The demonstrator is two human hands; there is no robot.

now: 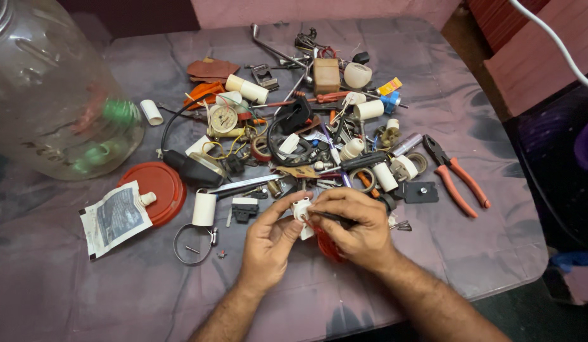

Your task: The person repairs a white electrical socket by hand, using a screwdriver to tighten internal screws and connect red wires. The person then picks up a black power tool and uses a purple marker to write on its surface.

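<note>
Soft, dim, pinkish light falls evenly from above on the worktop [471, 253], leaving only faint shadows under the clutter and the hands, a pale glare on the jar [47, 88] at the left edge, which bulges and blurs slightly, and murky dark at the right margin.

jar [53, 95]: clear glossy plastic | pliers [458, 174]: metal, orange rubbery handles | tablecloth [484, 240]: matt cloth
</note>
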